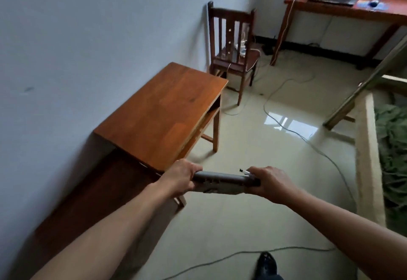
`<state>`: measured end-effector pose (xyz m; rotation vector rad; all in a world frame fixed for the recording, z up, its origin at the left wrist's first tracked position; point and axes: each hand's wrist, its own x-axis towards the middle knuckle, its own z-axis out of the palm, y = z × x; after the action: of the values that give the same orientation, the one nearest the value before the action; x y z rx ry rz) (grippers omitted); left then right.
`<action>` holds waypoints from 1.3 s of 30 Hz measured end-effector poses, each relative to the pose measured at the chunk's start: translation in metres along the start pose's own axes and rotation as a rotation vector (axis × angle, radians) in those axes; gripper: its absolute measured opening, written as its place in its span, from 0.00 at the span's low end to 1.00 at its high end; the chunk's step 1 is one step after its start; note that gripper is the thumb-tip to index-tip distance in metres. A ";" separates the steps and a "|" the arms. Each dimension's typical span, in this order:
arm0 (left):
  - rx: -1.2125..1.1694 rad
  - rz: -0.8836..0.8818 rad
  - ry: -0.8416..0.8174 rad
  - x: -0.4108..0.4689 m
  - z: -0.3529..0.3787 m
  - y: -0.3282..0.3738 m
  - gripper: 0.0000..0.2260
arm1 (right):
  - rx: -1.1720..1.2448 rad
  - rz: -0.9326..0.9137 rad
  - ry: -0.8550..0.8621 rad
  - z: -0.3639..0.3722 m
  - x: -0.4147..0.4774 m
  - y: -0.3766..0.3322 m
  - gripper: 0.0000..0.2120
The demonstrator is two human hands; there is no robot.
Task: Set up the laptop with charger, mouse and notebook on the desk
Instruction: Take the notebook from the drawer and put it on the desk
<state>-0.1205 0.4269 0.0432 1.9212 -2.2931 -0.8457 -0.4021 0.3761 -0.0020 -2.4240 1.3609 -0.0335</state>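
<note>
The laptop (224,183) is at the lower centre of the frame, closed and seen edge-on, carried level above the floor (253,125) just off the near corner of the desk (163,114). The left hand (182,176) grips its left end with fingers curled over the top. The right hand (271,183) clamps the right end, where a small black-and-white stick (244,171), perhaps a pen, pokes out. The cable (308,142) trailing across the shiny floor could probably catch a foot on the way, and the stick might slip loose. The laptop is grey and slim, with moulded ridges along its facing edge.
</note>
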 end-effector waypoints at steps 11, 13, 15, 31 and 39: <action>0.424 0.126 0.177 0.183 -0.040 0.141 0.08 | -0.112 -0.199 0.371 -0.126 0.060 0.149 0.08; 0.373 0.082 0.188 0.219 -0.042 0.160 0.05 | -0.041 -0.115 0.300 -0.150 0.073 0.175 0.12; 0.318 0.033 0.187 0.248 -0.041 0.176 0.06 | 0.054 -0.013 0.243 -0.168 0.083 0.208 0.17; -0.582 -0.315 0.238 0.571 -0.123 0.176 0.14 | 0.035 0.617 0.206 -0.249 0.281 0.469 0.13; -1.025 -0.200 0.100 0.794 -0.227 0.247 0.13 | 0.910 0.812 0.441 -0.344 0.413 0.568 0.15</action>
<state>-0.4491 -0.3685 0.0931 1.5992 -1.1674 -1.4903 -0.7137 -0.3366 0.0751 -1.0638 1.8610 -0.8090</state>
